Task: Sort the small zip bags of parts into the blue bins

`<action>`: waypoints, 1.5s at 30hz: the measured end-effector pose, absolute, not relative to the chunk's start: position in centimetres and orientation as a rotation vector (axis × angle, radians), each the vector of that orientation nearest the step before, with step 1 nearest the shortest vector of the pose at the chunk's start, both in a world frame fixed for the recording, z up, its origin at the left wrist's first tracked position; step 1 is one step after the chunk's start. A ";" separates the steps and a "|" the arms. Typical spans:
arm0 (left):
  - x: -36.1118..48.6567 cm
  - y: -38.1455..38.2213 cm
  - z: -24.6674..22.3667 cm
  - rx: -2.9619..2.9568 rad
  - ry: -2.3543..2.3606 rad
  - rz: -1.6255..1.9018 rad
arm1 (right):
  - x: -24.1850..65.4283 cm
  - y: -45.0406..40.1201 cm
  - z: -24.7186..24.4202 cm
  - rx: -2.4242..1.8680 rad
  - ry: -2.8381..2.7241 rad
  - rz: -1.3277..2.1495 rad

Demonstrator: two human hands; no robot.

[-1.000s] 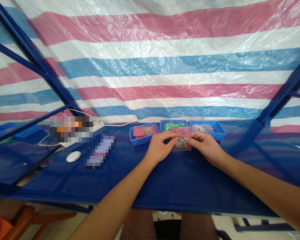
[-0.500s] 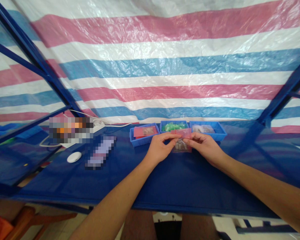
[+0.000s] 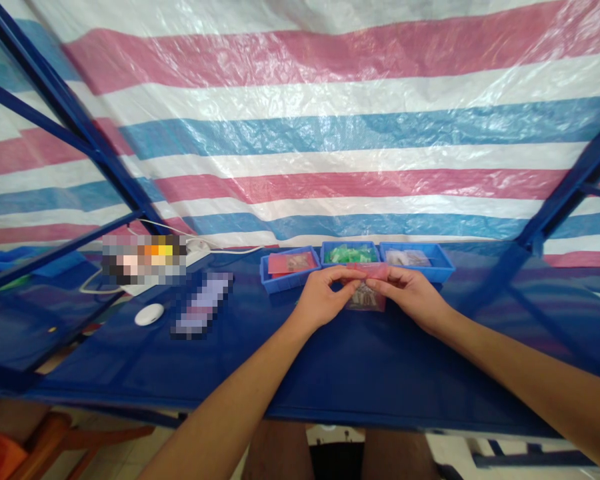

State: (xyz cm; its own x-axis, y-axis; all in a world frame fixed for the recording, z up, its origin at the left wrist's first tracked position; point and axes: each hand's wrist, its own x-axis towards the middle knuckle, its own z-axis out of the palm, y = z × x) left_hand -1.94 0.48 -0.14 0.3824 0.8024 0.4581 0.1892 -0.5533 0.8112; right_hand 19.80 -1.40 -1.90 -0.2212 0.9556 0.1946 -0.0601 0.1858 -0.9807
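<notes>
Between my two hands is a small pinkish-red plastic bag with small greyish pieces inside, too small to name. My left hand pinches its upper left part between thumb and fingers. On the other side, my right hand pinches the upper right part, both thumbs close together. Just behind are three blue trays: the left tray holds red bags, the middle tray holds green bags, and the right tray holds clear bags with whitish contents.
On the blue table to the left lie a round white case and a blurred flat phone-like object. Behind them are a white power strip with cables and a pixelated patch. Blue metal posts frame a striped plastic sheet.
The bag sits slightly lower, and both thumbs have come closer together at its upper part. The trays and other table items look unchanged.
</notes>
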 end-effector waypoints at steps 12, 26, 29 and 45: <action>-1.9 0.6 -0.1 1.959 0.871 1.166 | 19.5 -1.5 -1.6 -0.902 -1.382 1.216; -2.1 1.0 -0.2 1.880 0.907 1.263 | 19.4 -1.6 -1.4 -0.927 -1.362 1.271; -2.1 1.3 -0.8 1.812 0.873 1.262 | 19.3 -1.7 -1.3 -0.914 -1.346 1.340; -1.4 1.0 -1.5 1.612 0.748 1.186 | 19.4 -1.4 -1.9 -0.830 -1.188 1.394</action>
